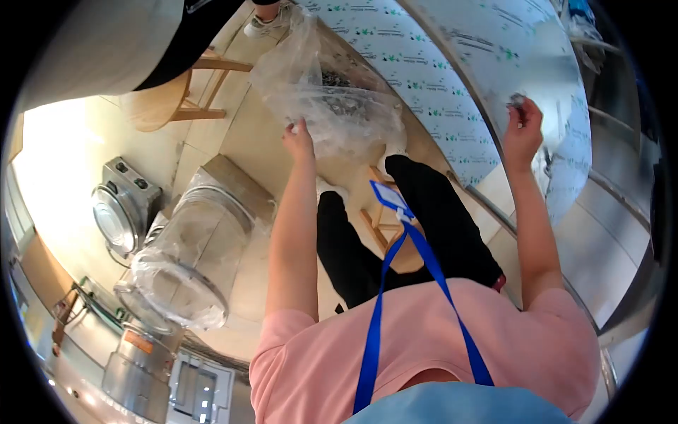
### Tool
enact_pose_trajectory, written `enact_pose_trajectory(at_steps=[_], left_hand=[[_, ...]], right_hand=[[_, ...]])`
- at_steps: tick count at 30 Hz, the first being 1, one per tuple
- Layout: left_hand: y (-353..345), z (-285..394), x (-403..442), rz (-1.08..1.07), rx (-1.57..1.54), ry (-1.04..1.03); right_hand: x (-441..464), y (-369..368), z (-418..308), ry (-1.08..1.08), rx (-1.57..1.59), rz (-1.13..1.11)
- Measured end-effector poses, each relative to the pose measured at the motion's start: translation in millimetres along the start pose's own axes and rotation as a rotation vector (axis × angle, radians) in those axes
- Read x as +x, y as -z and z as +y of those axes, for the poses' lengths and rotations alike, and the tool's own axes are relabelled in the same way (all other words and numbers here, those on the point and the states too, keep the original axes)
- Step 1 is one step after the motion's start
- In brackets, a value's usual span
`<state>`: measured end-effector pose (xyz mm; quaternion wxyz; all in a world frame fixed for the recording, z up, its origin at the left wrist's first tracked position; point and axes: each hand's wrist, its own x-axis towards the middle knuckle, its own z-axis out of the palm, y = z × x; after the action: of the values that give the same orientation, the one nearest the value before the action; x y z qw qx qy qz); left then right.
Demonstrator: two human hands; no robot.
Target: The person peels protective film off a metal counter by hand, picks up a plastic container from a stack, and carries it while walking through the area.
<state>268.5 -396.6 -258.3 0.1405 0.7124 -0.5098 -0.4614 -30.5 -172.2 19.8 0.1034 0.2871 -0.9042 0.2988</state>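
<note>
A large clear plastic bag (282,78) with a heap of small dark grey pieces (346,102) in it lies on brown cardboard between my feet. My left hand (299,141) has its fingertips pinched at the bag's near left edge. Raised off to the right, my right hand (523,138) is closed on a small silvery-grey piece (517,101), too small to name. Behind that hand stands a curved metal sheet (487,42) covered in white printed film.
Another person's shoe (265,27) is close to the bag at the top. A wooden stool (162,102) stands left of it. Farther left are a metal appliance (123,205) and a large plastic-wrapped round vessel (191,261). A second wooden stool (409,254) is under me.
</note>
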Motion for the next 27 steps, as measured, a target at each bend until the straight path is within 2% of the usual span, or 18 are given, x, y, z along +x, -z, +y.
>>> enact_pose_trajectory(at_steps=[2, 3, 4, 6, 7, 9, 12, 15, 18, 21, 24, 26, 27], left_hand=[[-28, 5, 33, 0.095, -0.04, 0.012], [-41, 10, 46, 0.142, -0.073, -0.003], [-54, 24, 53, 0.272, 0.066, -0.007], [-73, 52, 60, 0.529, 0.355, -0.012], [-74, 44, 69, 0.367, 0.272, 0.027], [-63, 28, 86, 0.052, 0.116, 0.09], [-50, -4, 71, -0.182, 0.03, -0.001], [-17, -5, 15, -0.136, 0.033, -0.035], [-12, 3, 27, 0.237, 0.131, -0.514], [-6, 32, 62, 0.191, 0.153, -0.587], [-9, 65, 42, 0.181, 0.053, -0.652], [-12, 64, -2, 0.004, -0.074, -0.809], [7, 70, -34, -0.044, -0.174, -0.818]], right_hand=[[-13, -44, -55, 0.334, 0.096, -0.171], [-17, -72, -79, 0.483, 0.194, -0.177], [-23, -101, -93, 0.524, 0.203, -0.22], [-30, -166, -102, 0.421, 0.252, -0.234], [-32, -196, -102, 0.332, 0.266, -0.265], [-36, -250, -94, 0.194, 0.312, -0.491], [-47, -315, -62, 0.303, 0.176, -0.759], [-52, -340, -51, 0.242, -0.038, -0.907], [-63, -361, -43, 0.153, -0.139, -0.897], [-59, -352, -63, 0.033, -0.154, -1.091], [-86, -333, -89, -0.639, 0.289, -1.047], [-95, -298, -131, -1.25, 0.783, -1.161], [-99, -283, -152, -1.205, 0.906, -1.22]])
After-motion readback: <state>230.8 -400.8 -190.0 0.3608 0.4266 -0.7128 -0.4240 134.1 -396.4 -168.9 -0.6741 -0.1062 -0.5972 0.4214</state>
